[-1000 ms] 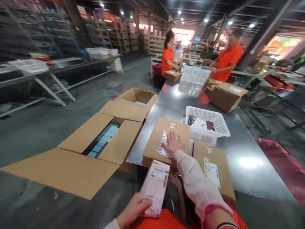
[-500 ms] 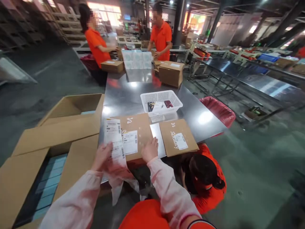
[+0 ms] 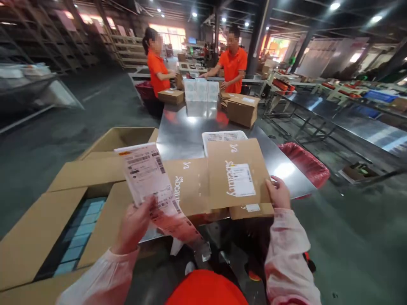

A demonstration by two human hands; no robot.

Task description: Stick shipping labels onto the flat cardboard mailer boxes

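A long strip of printed shipping labels (image 3: 144,176) is pinched in my left hand (image 3: 135,222), its lower end trailing over the table's front edge. My right hand (image 3: 280,192) grips the right edge of a flat brown cardboard box (image 3: 219,186) with white lettering and a stuck-on label. That box is raised and tilted toward me, covering part of the things behind it. Below it shows another cardboard box (image 3: 267,211) with a label. Left of it, a third brown box (image 3: 189,197) lies on the metal table (image 3: 178,140), partly behind the label strip.
A white plastic basket (image 3: 224,135) stands behind the raised box. At left, a large open carton (image 3: 108,212) holds light blue boxes (image 3: 84,224). A red-lined bin (image 3: 305,165) is at right. Two people in orange work at the far end by cartons (image 3: 243,110).
My right hand has moved right from the left box and taken hold of the right box, lifting and tilting it. My left hand has raised the label strip. The view has shifted left.
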